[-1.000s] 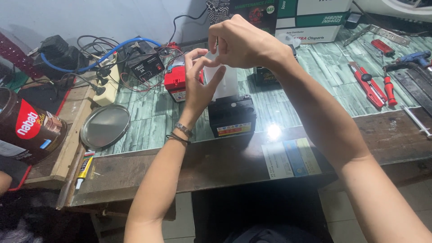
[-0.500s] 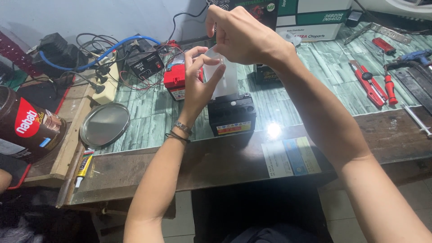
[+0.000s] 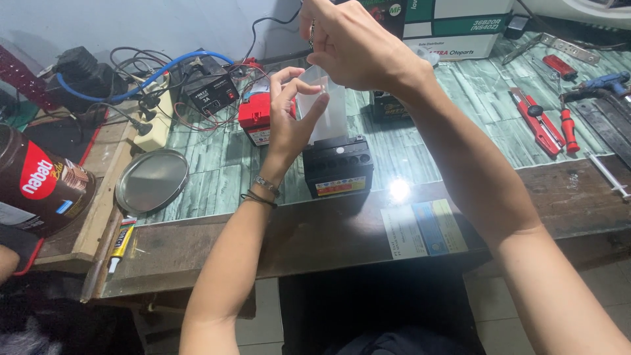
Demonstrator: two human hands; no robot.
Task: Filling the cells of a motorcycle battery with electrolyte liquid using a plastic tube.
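Observation:
My left hand (image 3: 292,118) and my right hand (image 3: 351,43) are raised above the workbench, both pinching a small translucent plastic container (image 3: 325,108) that stands on top of a black battery (image 3: 337,165). The right hand's fingers grip its upper end; the left hand's thumb and fingers hold its side. The battery sits on the green-patterned bench top near the wooden front edge. A bracelet and a band circle my left wrist.
A red battery (image 3: 255,118) and a black charger (image 3: 210,92) with tangled cables lie behind. A round metal lid (image 3: 152,181), a dark tin (image 3: 39,181) and a glue tube (image 3: 120,242) are at left. Red-handled tools (image 3: 545,121), a syringe (image 3: 608,176) and boxes (image 3: 453,26) are at right.
My hands have risen slightly and shifted toward the back of the bench, still together on the translucent container above the black battery.

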